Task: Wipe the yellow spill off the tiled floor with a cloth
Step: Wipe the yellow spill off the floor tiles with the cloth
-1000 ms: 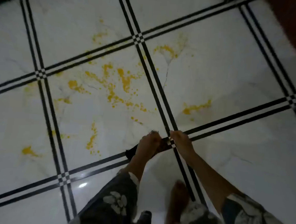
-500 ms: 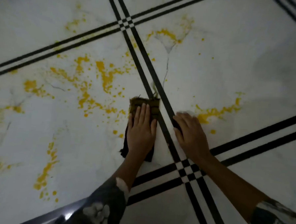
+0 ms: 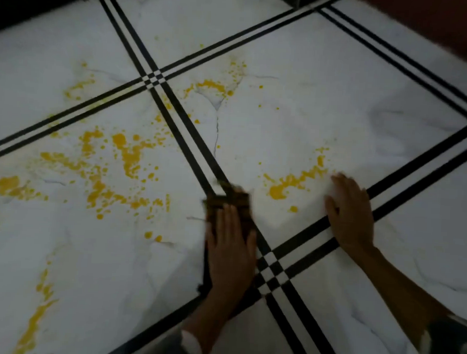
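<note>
Now | left hand flat, fingers straight, pressing cloth onto tiled floor for wiping pressure | right hand spread flat, probably bracing | yellow spill on both sides of cloth, unwiped.

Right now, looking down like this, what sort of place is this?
Probably an indoor room, perhaps in a home: a floor of large white marble-look tiles with black border stripes, a yellow spill splashed over it, and a left hand pressing a dark cloth.
</note>
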The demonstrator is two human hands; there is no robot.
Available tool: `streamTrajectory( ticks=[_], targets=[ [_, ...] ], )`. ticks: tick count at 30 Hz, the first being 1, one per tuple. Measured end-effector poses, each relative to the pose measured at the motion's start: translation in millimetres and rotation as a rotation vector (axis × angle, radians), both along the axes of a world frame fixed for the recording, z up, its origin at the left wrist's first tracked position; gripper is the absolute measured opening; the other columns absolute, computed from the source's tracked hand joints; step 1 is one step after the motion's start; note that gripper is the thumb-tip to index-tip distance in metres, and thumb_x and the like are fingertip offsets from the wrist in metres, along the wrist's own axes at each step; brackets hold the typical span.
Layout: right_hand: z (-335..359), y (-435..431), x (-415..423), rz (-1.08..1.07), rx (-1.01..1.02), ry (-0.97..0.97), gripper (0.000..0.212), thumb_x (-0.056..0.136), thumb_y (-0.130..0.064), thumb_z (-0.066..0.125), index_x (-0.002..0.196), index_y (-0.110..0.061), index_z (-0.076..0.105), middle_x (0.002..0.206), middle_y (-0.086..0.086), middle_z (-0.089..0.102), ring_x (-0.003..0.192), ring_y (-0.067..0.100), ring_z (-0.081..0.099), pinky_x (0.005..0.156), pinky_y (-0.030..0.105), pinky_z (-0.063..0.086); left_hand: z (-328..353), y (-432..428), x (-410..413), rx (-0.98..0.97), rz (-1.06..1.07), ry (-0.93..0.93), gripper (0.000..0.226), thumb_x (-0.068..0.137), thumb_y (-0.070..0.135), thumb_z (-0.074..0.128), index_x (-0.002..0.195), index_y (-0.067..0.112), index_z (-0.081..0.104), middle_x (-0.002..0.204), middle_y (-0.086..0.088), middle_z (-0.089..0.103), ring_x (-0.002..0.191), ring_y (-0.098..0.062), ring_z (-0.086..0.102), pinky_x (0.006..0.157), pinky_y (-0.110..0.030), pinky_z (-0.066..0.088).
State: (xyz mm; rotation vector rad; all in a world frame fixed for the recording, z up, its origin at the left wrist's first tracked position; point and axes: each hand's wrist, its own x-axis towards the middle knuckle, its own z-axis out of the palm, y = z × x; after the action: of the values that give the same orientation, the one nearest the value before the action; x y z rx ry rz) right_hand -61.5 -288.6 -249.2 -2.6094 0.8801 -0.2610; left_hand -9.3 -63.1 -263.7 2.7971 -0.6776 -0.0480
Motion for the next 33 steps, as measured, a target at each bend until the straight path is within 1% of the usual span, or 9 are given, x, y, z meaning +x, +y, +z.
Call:
streamTrajectory(
  ticks=[4, 8, 11, 14, 18, 21, 24, 29, 33],
  targets=[
    [-6, -26, -8, -0.130, -0.002, 0.038, 0.053, 0.091, -0.032, 0.039, 0.138, -0.007, 0.039, 0.147, 0.012, 0.037, 0.136, 0.028, 0.033, 0.113, 0.046, 0.021, 1, -86, 9, 0.003, -0.387, -0.022, 0.057, 0.094, 0.040, 0.028, 0.139, 0.009, 0.041, 0.144, -0.006, 0.044, 0.133, -0.020, 0.041, 0.111, -0.044, 0.025],
    [-12, -26, -11, -0.108, -0.028, 0.088, 0.060, 0.091, -0.043, 0.028, 0.140, -0.010, 0.035, 0.149, 0.009, 0.034, 0.138, 0.026, 0.031, 0.113, 0.047, 0.021, -8, -91, 100, 0.054, -0.213, -0.056, 0.059, 0.092, 0.037, 0.019, 0.140, 0.007, 0.038, 0.145, -0.007, 0.041, 0.134, -0.022, 0.039, 0.112, -0.043, 0.023],
    [-15, -23, -11, -0.136, -0.042, 0.079, 0.062, 0.090, -0.043, 0.021, 0.140, -0.009, 0.036, 0.149, 0.010, 0.035, 0.138, 0.026, 0.031, 0.112, 0.048, 0.021, -10, -69, 53, -0.010, -0.044, -0.114, 0.059, 0.094, 0.038, 0.023, 0.141, 0.005, 0.035, 0.146, -0.011, 0.040, 0.135, -0.024, 0.038, 0.113, -0.042, 0.019],
    [-13, -26, -12, -0.132, -0.015, 0.049, 0.057, 0.093, -0.040, 0.027, 0.141, -0.011, 0.035, 0.150, 0.007, 0.032, 0.140, 0.023, 0.027, 0.114, 0.045, 0.017, -6, -98, -16, -0.040, -0.295, -0.098, 0.058, 0.092, 0.039, 0.030, 0.139, 0.005, 0.040, 0.144, -0.010, 0.044, 0.132, -0.022, 0.042, 0.108, -0.043, 0.021],
    [-12, -48, -15, -0.136, -0.010, 0.011, 0.051, 0.096, -0.034, 0.033, 0.142, -0.013, 0.032, 0.152, 0.007, 0.029, 0.142, 0.021, 0.022, 0.116, 0.041, 0.011, 0, -172, 66, -0.032, -0.587, -0.118, 0.052, 0.091, 0.034, 0.033, 0.131, 0.007, 0.051, 0.135, -0.007, 0.054, 0.124, -0.020, 0.051, 0.101, -0.044, 0.042],
    [-14, -68, -14, -0.128, -0.003, 0.035, 0.052, 0.096, -0.035, 0.033, 0.143, -0.013, 0.029, 0.153, 0.007, 0.025, 0.142, 0.021, 0.018, 0.116, 0.039, 0.007, -12, -160, 110, -0.038, -0.347, -0.150, 0.055, 0.092, 0.034, 0.027, 0.136, 0.006, 0.045, 0.140, -0.008, 0.048, 0.129, -0.023, 0.046, 0.108, -0.045, 0.032],
    [-13, -75, -16, -0.138, 0.007, 0.052, 0.055, 0.094, -0.040, 0.029, 0.143, -0.014, 0.030, 0.153, 0.006, 0.025, 0.142, 0.021, 0.019, 0.116, 0.039, 0.009, -13, -133, 42, -0.050, -0.221, -0.139, 0.058, 0.094, 0.039, 0.026, 0.141, 0.007, 0.036, 0.146, -0.008, 0.040, 0.135, -0.022, 0.039, 0.112, -0.042, 0.022],
    [-15, -85, -20, -0.107, 0.012, 0.047, 0.056, 0.093, -0.042, 0.029, 0.143, -0.019, 0.028, 0.154, 0.002, 0.024, 0.143, 0.017, 0.018, 0.116, 0.035, 0.007, -6, -220, 59, -0.063, -0.746, -0.175, 0.051, 0.092, 0.032, 0.031, 0.130, 0.006, 0.053, 0.134, -0.008, 0.055, 0.123, -0.023, 0.052, 0.102, -0.046, 0.042],
    [-21, -82, -18, -0.122, -0.026, 0.061, 0.056, 0.094, -0.043, 0.027, 0.143, -0.018, 0.028, 0.154, 0.002, 0.024, 0.142, 0.017, 0.018, 0.115, 0.032, 0.005, -15, -230, 157, -0.049, -0.473, -0.193, 0.053, 0.091, 0.031, 0.029, 0.131, 0.003, 0.051, 0.136, -0.012, 0.053, 0.124, -0.026, 0.051, 0.104, -0.042, 0.037]
  ],
)
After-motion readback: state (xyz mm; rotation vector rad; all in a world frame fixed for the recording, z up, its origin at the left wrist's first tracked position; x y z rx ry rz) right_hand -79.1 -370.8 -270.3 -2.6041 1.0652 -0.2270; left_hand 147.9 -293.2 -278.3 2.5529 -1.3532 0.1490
